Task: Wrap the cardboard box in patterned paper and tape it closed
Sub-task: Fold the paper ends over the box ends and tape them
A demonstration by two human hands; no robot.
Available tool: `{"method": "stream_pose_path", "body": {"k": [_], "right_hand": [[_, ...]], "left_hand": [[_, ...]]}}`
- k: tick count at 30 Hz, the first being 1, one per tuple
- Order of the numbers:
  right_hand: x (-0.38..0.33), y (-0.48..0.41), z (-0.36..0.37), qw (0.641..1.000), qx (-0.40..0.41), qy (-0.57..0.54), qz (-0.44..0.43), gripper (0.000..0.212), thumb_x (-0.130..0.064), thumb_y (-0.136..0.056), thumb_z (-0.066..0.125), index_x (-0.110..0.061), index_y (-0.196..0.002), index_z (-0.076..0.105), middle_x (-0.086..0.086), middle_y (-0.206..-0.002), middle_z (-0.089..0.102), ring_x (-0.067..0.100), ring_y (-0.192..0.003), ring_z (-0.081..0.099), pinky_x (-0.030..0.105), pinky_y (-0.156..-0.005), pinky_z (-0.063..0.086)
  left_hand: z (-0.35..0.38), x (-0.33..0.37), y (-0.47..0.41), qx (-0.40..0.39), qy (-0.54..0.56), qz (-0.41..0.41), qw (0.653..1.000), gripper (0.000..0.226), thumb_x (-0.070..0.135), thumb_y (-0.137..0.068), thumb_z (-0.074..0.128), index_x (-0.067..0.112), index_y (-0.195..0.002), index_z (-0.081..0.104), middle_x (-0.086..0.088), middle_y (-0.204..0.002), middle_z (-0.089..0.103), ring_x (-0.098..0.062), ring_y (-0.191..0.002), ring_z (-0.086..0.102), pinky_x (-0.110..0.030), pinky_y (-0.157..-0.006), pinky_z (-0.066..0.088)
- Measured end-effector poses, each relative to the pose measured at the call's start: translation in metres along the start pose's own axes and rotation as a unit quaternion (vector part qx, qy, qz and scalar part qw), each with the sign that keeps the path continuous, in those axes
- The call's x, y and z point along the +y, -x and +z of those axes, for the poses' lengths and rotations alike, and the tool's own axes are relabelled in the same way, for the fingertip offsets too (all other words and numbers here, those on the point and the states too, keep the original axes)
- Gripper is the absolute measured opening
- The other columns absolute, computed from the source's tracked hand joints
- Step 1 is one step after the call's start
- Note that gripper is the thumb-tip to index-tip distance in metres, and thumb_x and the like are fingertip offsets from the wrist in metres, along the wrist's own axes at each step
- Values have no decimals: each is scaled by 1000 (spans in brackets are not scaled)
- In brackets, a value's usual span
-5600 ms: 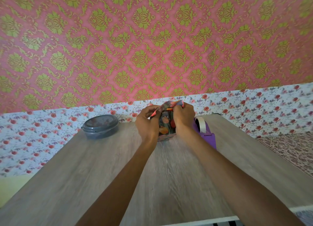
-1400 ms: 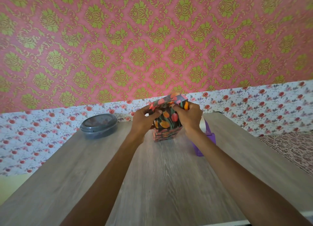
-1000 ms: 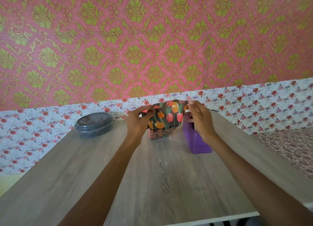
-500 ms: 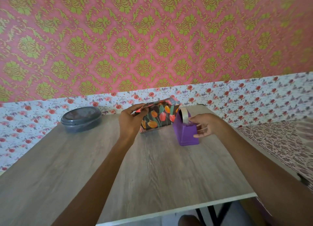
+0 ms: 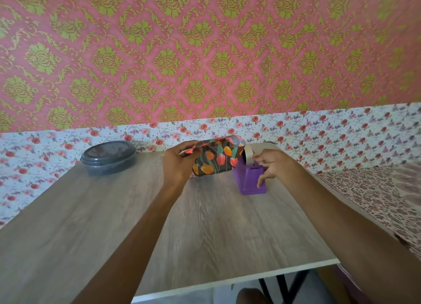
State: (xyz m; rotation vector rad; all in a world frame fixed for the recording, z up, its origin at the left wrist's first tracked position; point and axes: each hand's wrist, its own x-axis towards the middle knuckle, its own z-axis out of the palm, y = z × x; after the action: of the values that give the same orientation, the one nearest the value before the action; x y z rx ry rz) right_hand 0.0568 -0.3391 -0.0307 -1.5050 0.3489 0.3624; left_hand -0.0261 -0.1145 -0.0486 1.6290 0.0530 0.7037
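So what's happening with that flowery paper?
A person is wrapping a present. Their left hand grips the box, holding the tulip paper folded over it on the table. Their right hand is at the purple tape dispenser beside the box, fingers on the roll and the base; whether it has tape pinched is unclear. No tape shows on the box yet. A grey lidded tub sits off to the left, untouched.
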Motion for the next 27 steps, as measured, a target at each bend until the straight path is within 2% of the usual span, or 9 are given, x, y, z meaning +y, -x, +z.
{"method": "stream_pose_path", "body": {"k": [2, 5, 8, 10, 14, 18, 20, 22, 27], "right_hand": [[3, -1, -2, 999, -19, 20, -24, 37, -6, -99, 55, -1, -136, 50, 9, -138, 46, 32, -126, 40, 75, -95, 37], [11, -5, -7, 999, -27, -9, -40, 12, -7, -99, 52, -2, -102, 62, 10, -133, 52, 28, -115, 47, 68, -82, 47], [23, -4, -13, 996, -33, -54, -63, 12, -9, -96, 50, -7, -88, 60, 12, -123, 59, 25, -96, 52, 54, -72, 50], [31, -4, -18, 993, -37, -81, -75, 9, -7, -91, 55, -7, -84, 61, 14, -115, 62, 27, -102, 54, 51, -75, 52], [43, -8, -26, 990, -38, -105, -81, 6, -4, -84, 61, -4, -88, 66, 13, -104, 67, 26, -102, 57, 43, -77, 54], [51, -11, -28, 989, -44, -117, -79, 7, 0, -85, 62, -4, -80, 65, 11, -90, 67, 23, -95, 60, 38, -82, 54], [55, -15, -29, 990, -48, -110, -81, 7, 2, -84, 63, -1, -89, 67, 11, -90, 67, 21, -93, 61, 36, -82, 55], [60, -20, -30, 990, -49, -98, -90, 23, 4, -83, 66, 2, -105, 68, 12, -94, 68, 20, -91, 63, 33, -78, 57], [63, -27, -31, 990, -3, -19, -141, 35, 2, -76, 78, 5, -109, 66, 19, -105, 70, 24, -91, 69, 34, -71, 61]], "left_hand": [[0, 0, 0, 1, -2, -2, 1000, 21, 8, -88, 69, 21, -104, 76, 10, -93, 73, -9, -88, 71, -44, -83, 60], [0, 1, 1, 1, -8, 1, 1000, 22, 9, -88, 69, 21, -105, 76, 13, -92, 73, -6, -87, 70, -42, -84, 60], [0, 1, 1, 4, -10, -4, 1000, 22, 10, -89, 69, 21, -107, 76, 8, -97, 74, -8, -89, 70, -41, -84, 60], [1, -1, 0, 4, -8, -4, 1000, 22, 11, -89, 69, 21, -107, 76, 5, -100, 75, -12, -91, 71, -43, -83, 60], [1, -1, -1, 3, -11, -6, 1000, 22, 12, -89, 70, 22, -107, 76, 4, -100, 75, -12, -90, 71, -43, -82, 60], [1, 1, 0, -2, -9, -9, 1000, 22, 10, -89, 69, 23, -105, 75, 7, -96, 74, -5, -84, 70, -41, -82, 60], [1, 1, -1, 1, -14, -8, 1000, 23, 10, -89, 69, 20, -109, 74, 3, -99, 74, -6, -85, 70, -42, -82, 60], [1, 0, -2, 2, -14, -6, 1000, 24, 11, -88, 70, 18, -111, 74, 0, -102, 74, -11, -88, 71, -44, -83, 60], [1, -1, -2, -2, -11, -7, 1000, 24, 9, -88, 70, 18, -110, 75, 1, -101, 75, -13, -90, 72, -44, -83, 60]]}}
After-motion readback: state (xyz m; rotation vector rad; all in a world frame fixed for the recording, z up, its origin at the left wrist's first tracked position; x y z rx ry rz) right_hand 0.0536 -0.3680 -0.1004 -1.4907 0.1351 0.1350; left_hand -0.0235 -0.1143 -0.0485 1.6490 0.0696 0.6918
